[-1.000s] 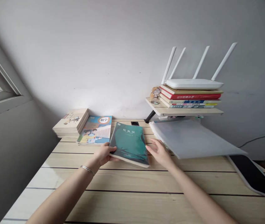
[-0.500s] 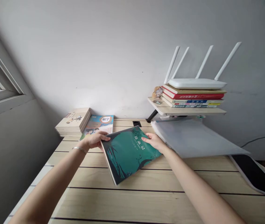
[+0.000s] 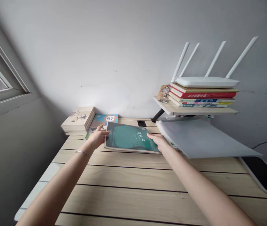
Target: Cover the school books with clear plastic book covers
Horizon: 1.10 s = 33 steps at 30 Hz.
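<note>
A green book (image 3: 128,137) with dark plant shapes and white characters lies nearly level at the back middle of the desk, its long side facing me. My right hand (image 3: 158,141) grips its right end, thumb on the cover and fingers hidden beneath. At the left end, my left hand (image 3: 98,137) has its fingers apart beside the edge, at most touching it. Behind the left hand is a blue textbook (image 3: 100,119), partly covered by the green book and the hand. Left of that stands a stack of cream books (image 3: 78,121).
A wooden slatted desk (image 3: 124,201) spans the foreground. Right of my right hand lies a translucent plastic folder (image 3: 204,138), with a black pad (image 3: 262,175) near it. A raised shelf (image 3: 201,110) bears several books (image 3: 204,95) and a white router (image 3: 206,82).
The green book has gone from tilted to nearly level, turning and moving toward the back of the desk. My left hand's fingers have loosened from its edge. The view has shifted slightly left.
</note>
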Tool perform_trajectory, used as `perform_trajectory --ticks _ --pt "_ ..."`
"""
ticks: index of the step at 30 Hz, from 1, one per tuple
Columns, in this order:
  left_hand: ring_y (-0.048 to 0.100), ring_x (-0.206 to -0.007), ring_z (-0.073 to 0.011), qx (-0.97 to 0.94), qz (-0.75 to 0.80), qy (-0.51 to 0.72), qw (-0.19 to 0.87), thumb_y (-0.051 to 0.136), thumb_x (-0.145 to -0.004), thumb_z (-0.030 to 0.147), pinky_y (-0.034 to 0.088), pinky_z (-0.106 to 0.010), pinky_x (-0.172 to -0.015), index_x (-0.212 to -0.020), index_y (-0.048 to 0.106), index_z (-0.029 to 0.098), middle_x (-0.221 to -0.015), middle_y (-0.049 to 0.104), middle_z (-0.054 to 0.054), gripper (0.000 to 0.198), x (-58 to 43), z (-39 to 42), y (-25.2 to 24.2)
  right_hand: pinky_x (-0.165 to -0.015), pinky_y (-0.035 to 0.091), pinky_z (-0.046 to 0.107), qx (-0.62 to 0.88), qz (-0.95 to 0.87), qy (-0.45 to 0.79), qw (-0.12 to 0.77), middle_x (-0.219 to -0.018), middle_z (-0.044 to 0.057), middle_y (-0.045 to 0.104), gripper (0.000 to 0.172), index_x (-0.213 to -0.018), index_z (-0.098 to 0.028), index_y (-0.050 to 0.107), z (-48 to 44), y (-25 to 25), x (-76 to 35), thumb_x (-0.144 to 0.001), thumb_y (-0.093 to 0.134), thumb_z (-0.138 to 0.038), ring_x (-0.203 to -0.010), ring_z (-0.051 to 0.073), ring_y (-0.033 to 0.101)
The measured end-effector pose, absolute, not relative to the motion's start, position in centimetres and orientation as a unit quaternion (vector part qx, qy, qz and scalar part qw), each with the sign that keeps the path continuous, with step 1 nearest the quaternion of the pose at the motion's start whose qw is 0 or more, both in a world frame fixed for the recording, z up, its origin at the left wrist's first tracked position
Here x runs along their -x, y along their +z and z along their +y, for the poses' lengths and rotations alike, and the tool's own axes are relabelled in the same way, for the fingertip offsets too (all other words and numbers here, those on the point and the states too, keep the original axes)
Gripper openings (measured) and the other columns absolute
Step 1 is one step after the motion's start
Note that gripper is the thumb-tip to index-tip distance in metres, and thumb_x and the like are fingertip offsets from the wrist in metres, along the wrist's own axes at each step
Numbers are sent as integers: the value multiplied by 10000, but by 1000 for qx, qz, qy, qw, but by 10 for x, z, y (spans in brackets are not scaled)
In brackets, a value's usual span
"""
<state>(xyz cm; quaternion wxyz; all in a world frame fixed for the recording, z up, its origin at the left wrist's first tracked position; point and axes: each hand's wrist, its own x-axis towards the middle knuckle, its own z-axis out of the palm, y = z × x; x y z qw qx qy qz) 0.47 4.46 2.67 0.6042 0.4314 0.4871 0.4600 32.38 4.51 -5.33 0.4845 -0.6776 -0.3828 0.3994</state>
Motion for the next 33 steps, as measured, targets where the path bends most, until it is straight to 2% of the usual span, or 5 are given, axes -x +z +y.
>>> perform_trajectory --ticks 3,7,15,23,33 --pt "618 -853 -153 -538 531 445 481 654 -631 111 472 -228 -650 -1235 483 213 -1202 561 -119 636 1 58 27 -520 532 285 682 -383 386 488 -622 65 694 285 -661 -195 672 62 -52 -319 -628 695 -477 -654 231 678" --pt "598 -926 -210 -589 588 418 363 668 -581 76 457 -245 -718 -979 656 177 -1078 630 -92 411 2 68 18 -511 530 285 682 -385 381 492 -589 59 678 252 -627 -193 664 77 -54 -312 -625 706 -441 -639 234 673" --pt "567 -921 -218 -619 599 404 310 641 -611 88 440 -259 -749 -716 720 202 -1003 645 -67 174 -1 70 5 -528 540 299 670 -390 383 502 -614 57 690 275 -691 -176 690 81 -58 -309 -605 733 -433 -603 220 666" --pt "543 -685 -118 -644 573 412 295 600 -699 140 451 -256 -714 -849 712 186 -1086 565 -72 194 -10 57 -1 -637 521 283 687 -404 322 511 -775 57 728 335 -810 -152 726 73 -50 -330 -587 746 -401 -760 232 677" --pt "535 -744 -137 -630 604 408 268 653 -670 110 426 -320 -853 -732 611 171 -978 510 -64 97 -30 32 -12 -720 512 283 690 -446 279 497 -817 54 734 199 -761 -174 713 48 -62 -342 -637 696 -329 -842 224 674"
